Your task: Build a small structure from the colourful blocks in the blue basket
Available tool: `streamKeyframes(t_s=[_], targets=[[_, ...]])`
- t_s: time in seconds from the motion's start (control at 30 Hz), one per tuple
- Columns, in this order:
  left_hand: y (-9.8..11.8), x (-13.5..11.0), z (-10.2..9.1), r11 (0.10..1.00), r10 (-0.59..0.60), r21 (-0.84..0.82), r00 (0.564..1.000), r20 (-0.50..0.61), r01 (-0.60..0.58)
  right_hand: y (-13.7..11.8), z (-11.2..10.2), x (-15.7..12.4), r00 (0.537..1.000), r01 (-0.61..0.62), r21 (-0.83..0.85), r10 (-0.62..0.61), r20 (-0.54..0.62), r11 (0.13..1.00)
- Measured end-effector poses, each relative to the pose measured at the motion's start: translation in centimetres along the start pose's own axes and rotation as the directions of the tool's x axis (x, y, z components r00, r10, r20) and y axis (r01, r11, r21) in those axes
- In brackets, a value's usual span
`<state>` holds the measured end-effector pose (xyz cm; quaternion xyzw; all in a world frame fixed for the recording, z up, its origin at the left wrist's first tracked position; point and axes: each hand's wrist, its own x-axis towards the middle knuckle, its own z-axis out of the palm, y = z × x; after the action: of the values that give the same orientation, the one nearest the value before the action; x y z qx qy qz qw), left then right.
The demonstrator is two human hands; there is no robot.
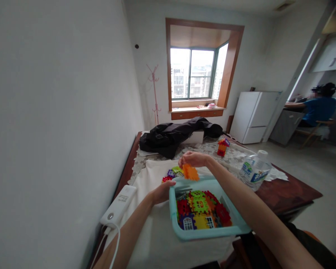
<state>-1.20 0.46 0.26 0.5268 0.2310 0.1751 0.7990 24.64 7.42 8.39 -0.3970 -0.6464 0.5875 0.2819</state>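
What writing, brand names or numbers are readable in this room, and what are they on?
Nothing here reads clearly.
Water bottle: blue and green label, print too blurred.
White power bank: faint marking, too small to read.
Orange block in the right hand: no lettering seen.
Toy blocks in the teal basket: no lettering seen.

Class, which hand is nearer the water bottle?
Right. The right hand, pinching an orange block, is left of the water bottle; the left hand, at the basket corner, lies farther left.
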Motion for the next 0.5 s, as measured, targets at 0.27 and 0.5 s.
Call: streamKeyframes(t_s=[0.27,0.5], targets=[[0.0,0.0,-0.2,0.997,-0.061,-0.046,0.998,-0.007,0.06,3.3,2.6,2.6,0.995,-0.073,-0.798,-0.011,-0.099,0.598],[-0.3,0.2,-0.6,0.992,-0.049,-0.112,0.999,0.024,0.051,4.0,2.4,3.4,0.992,-0.055,-0.852,0.127,0.013,0.521]])
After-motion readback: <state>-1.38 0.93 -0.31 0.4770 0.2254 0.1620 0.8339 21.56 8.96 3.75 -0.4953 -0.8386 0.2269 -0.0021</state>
